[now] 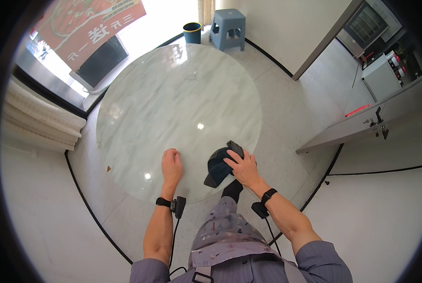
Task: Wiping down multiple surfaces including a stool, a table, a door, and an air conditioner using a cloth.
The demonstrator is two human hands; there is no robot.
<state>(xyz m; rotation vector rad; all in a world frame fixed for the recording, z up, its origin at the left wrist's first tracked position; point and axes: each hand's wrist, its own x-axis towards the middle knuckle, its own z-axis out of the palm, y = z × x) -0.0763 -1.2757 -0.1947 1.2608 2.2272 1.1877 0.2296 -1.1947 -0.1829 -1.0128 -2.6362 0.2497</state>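
Observation:
A round, pale marble-patterned table (182,102) stands before me. My left hand (172,168) is over its near part, fingers curled; a tiny pale bit shows by the fingertips, and whether they pinch it cannot be told. My right hand (244,168) is at the near right edge with its fingers curled over a dark blue and black cloth item (218,167), perhaps a cap. The palm side of that hand is hidden. A small brown fragment (108,168) lies near the table's left edge.
Beyond the far edge stand a blue bin (192,33) with a yellow rim and a blue-grey plastic stool (228,30). A beige curtain (43,118) hangs at left. An open door (366,123) is at right. Black cables run from devices strapped to both wrists.

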